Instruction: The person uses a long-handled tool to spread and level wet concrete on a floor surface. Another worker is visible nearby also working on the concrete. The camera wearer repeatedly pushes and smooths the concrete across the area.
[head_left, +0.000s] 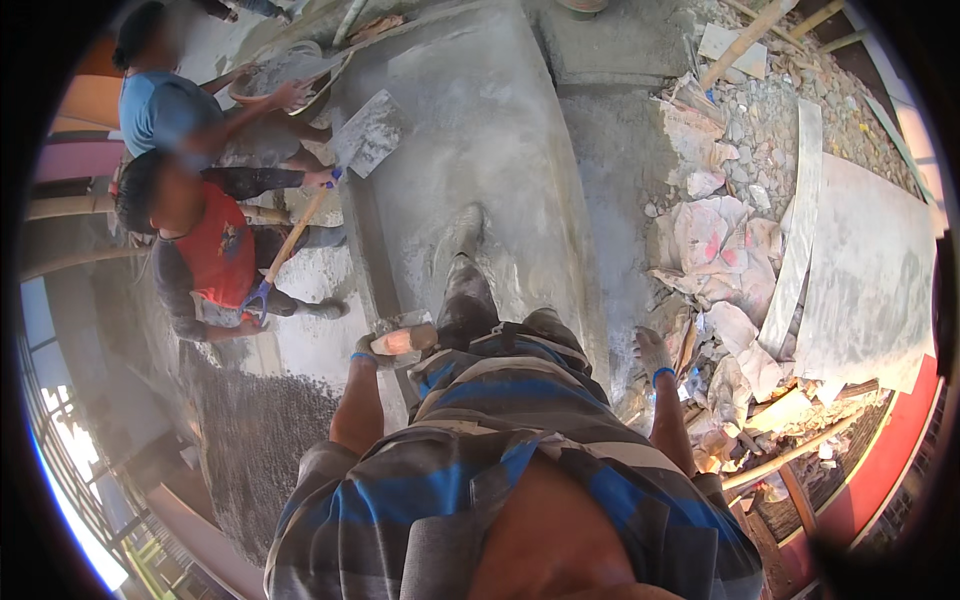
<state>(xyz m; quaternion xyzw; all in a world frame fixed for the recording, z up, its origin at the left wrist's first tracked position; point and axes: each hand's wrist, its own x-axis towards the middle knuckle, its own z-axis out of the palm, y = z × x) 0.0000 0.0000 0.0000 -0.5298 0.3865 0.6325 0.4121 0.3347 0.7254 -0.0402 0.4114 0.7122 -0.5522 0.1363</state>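
My left hand (367, 351), in a grey glove, is closed around a hand float (405, 340) with a worn reddish-brown wooden part and grey edges. It is held beside my left hip. My right hand (652, 352), also gloved, hangs at my right side with its fingers apart and nothing in it. Under my boot (467, 228) lies a smooth grey concrete surface (520, 150), which looks wet.
At left, a person in a red and dark shirt (222, 255) holds a shovel (298, 232), its blade over the concrete's edge. Behind, a person in blue (170, 110) reaches to a round basin (283, 75). Rubble (745, 170), torn sacks (715, 240) and boards (868, 280) lie at right.
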